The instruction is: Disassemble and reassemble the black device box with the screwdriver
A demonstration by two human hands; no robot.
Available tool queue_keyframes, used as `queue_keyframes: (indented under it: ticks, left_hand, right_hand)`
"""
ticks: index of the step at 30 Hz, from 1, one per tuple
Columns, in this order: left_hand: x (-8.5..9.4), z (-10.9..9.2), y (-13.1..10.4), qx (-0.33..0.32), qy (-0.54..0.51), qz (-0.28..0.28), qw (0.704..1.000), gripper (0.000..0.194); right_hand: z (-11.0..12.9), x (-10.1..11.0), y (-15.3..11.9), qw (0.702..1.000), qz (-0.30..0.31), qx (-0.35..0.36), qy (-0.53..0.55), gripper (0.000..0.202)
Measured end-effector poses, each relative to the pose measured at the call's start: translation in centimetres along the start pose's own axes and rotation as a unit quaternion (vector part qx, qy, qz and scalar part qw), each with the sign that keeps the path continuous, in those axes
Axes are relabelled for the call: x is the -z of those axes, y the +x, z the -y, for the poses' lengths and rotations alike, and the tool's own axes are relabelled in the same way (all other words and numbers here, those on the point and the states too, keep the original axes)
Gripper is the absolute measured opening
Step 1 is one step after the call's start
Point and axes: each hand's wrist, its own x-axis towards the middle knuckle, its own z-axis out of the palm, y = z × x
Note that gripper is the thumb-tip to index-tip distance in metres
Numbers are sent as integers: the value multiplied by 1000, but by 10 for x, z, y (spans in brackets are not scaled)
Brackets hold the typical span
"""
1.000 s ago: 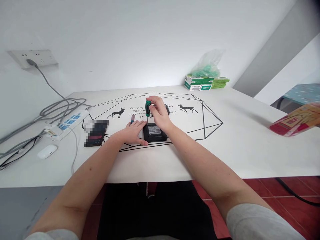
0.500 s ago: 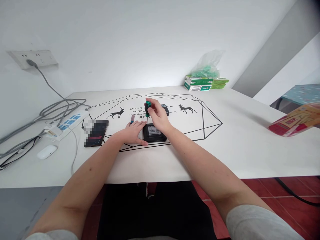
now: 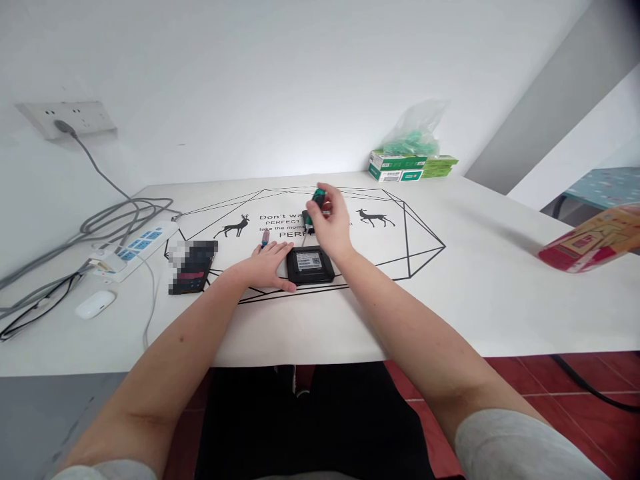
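Note:
In my right hand [image 3: 334, 223] is a screwdriver [image 3: 319, 197] with a green and black handle, gripped between thumb and fingers. Its shaft slants down and left to the far edge of a flat black rectangular device [image 3: 310, 275] with a white printed label on top. Whether the tip touches the device or a screw is too small to tell. My left hand [image 3: 270, 267] lies flat with fingers apart along the device's left side, the thumb at its near left corner. Just beyond those fingers lies a second, smaller screwdriver [image 3: 265, 236] with a blue and reddish handle.
To the left are a phone [image 3: 194, 268], a white earbud case [image 3: 95, 304], a power strip [image 3: 143, 248] and coiled grey cables [image 3: 125, 212]. Green and white boxes [image 3: 400, 167] under a clear plastic bag [image 3: 416, 130] stand by the wall. A red package [image 3: 585, 243] sits at the right.
My right hand has shifted right and slightly up, and the screwdriver has gone from nearly upright to tilted. The device's label is more exposed. My left hand has stayed in place.

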Motion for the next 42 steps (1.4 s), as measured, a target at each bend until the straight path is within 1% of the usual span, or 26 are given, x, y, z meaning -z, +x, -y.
queue_keyframes:
  ticks: [2,3,4,6,7,9,13,15,17,19,21,22,23,25,26,28,30,31,33,36,39,40,42]
  left_hand:
    - [0,1,0,-1,1,2,1000,138]
    - [0,1,0,-1,1,3,1000,138]
    - [-1,2,0,-1,0,4,1000,138]
    - [-1,3,1,-1,-3,5,1000,138]
    - [-2,3,1,-1,-4,5,1000,138]
    - [-3,4,1,-2,-8,6,1000,138]
    - [-3,5,0,-4,-14,4,1000,136]
    - [-2,4,-1,-3,-14,4,1000,136]
    - [-2,4,-1,-1,-14,6,1000,137]
    - [-2,4,-1,-2,-16,7,1000,137]
    - [-3,3,0,-4,-17,6,1000,137]
    - [-3,3,0,-4,-17,6,1000,137]
    - [-3,3,1,-3,-16,7,1000,138]
    - [-3,3,2,-1,-12,6,1000,138]
    - [-3,4,2,-3,-9,3,1000,138]
    - [-4,5,4,-18,-4,-10,1000,136]
    - [-6,8,7,-35,1,-23,999,135]
    - [-6,9,8,-42,4,-27,999,136]
    - [-8,10,10,-51,9,-33,998,136]
    - [-9,10,10,-51,11,-40,998,136]
    - [-10,8,10,-31,19,-50,998,137]
    - [-10,8,10,-23,22,-56,998,138]
    - [-11,7,10,-8,23,-75,997,139]
  right_hand:
    - [-3,15,11,993,-20,-69,-90,42]
    - [-6,22,16,981,-1,-117,-152,43]
    - [-9,30,19,963,47,-161,-212,44]
    - [-15,43,23,907,166,-229,-314,46]
    - [-18,47,23,885,199,-249,-339,45]
    - [-22,53,21,855,237,-273,-373,43]
    - [-22,54,15,812,280,-293,-420,45]
    - [-17,52,14,796,290,-297,-441,47]
    - [-8,51,13,787,283,-295,-461,49]
    - [3,49,12,790,263,-271,-483,53]
    - [15,45,10,802,258,-223,-490,51]
    - [20,42,7,806,275,-209,-480,49]
    - [25,38,4,805,304,-211,-464,48]
    - [33,27,-7,794,357,-209,-446,49]
    - [36,22,-13,787,369,-202,-452,50]
    - [39,14,-25,782,379,-180,-461,54]
    - [39,10,-32,788,378,-172,-454,59]
    - [39,10,-33,796,371,-176,-444,61]
    - [38,11,-33,821,342,-200,-412,62]
    - [40,14,-27,874,273,-231,-330,56]
    - [44,13,-23,922,217,-221,-232,50]
    - [45,12,-24,933,211,-215,-198,51]
    - [46,8,-28,945,223,-196,-135,59]
